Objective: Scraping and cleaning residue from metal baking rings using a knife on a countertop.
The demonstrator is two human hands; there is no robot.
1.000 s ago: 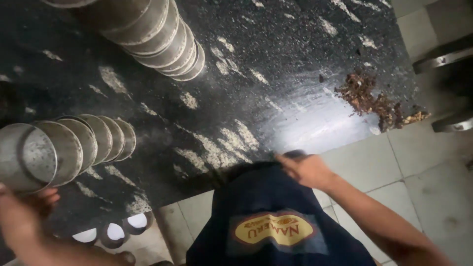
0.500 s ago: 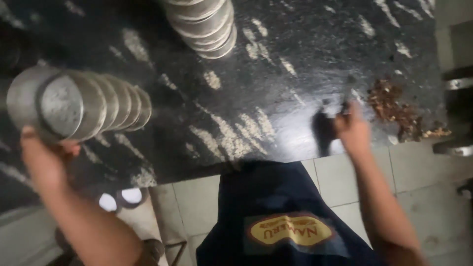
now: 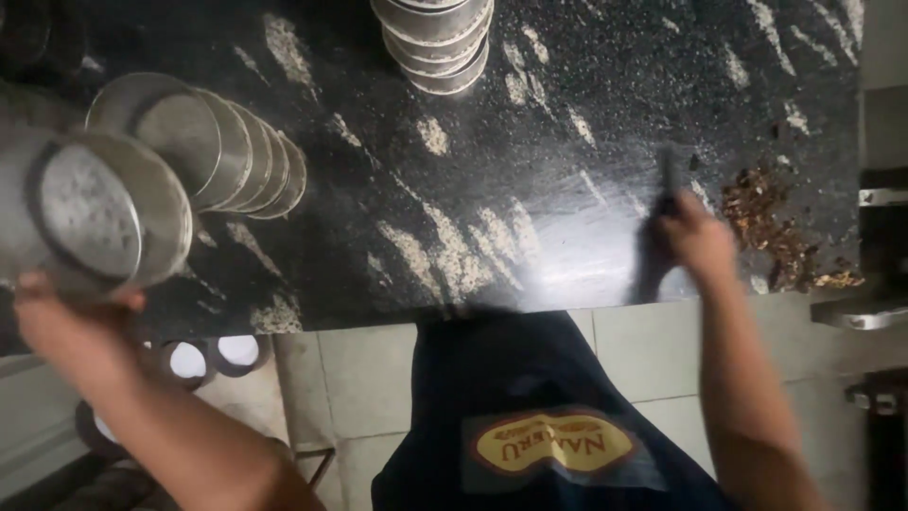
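My left hand (image 3: 71, 326) holds a round metal tin (image 3: 95, 218) from below, lifted above the counter's left edge with its bottom facing me. Just behind it, a row of nested metal tins (image 3: 236, 156) lies on its side on the black speckled stone counter (image 3: 530, 123). My right hand (image 3: 702, 241) is closed on a dark, blurred object (image 3: 662, 203), maybe a cloth or brush, pressed on the counter near its front edge. A pile of brown crumbs and scraps (image 3: 771, 227) lies just right of that hand.
A second stack of metal tins (image 3: 435, 43) stands at the counter's far edge. Below the counter are pale floor tiles (image 3: 643, 350), my dark apron (image 3: 530, 416), and round white-topped containers (image 3: 213, 358). A metal fitting (image 3: 875, 312) juts in at the right.
My left hand has raised one tin up off the left row. My right hand has swept rightward along the counter's front, from the middle to beside the scraps.
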